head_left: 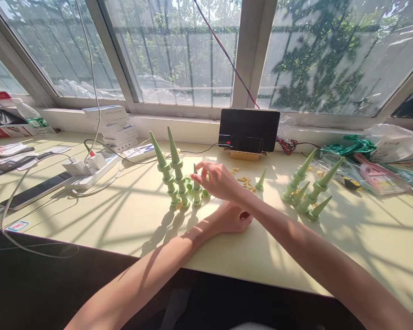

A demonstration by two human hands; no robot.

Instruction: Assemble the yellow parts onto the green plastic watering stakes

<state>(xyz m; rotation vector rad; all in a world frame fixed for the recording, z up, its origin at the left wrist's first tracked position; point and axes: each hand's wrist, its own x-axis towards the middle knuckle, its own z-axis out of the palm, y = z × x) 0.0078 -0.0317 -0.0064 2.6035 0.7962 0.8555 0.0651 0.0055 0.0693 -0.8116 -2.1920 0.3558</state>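
short green tower [197, 198] stands upright on the pale table [106, 224], left of centre, just beside a pair of tall green towers [177, 167]. the right hand [215, 181] is over it with thumb and fingers bent round the pointed tip, looks like a light pinch but i can't tell if it's really gripping. left hand [232, 217] is curled and resting on the table under the crossed right forearm; can't see whether anything's inside.

handling-wise, my guess is light, stiff plastic, a bit slick, and easy to knock over since it's tall on a narrow foot. i'd take it round the ringed middle, because the cone gives fingers little to hold and its tip could be the fragile bit.

just past the hands there are small yellow pieces [248, 182] scattered about and a lone green cone [260, 182], then another group of green towers [306, 205] over to the right.

writing? not much luck tbh. the stack of white boxes [113, 123] has print too small to read, same for the green label on the bottle [32, 114]. sticker [18, 225] at the table edge shows red and blue marks, no readable words. no brand i could swear to.
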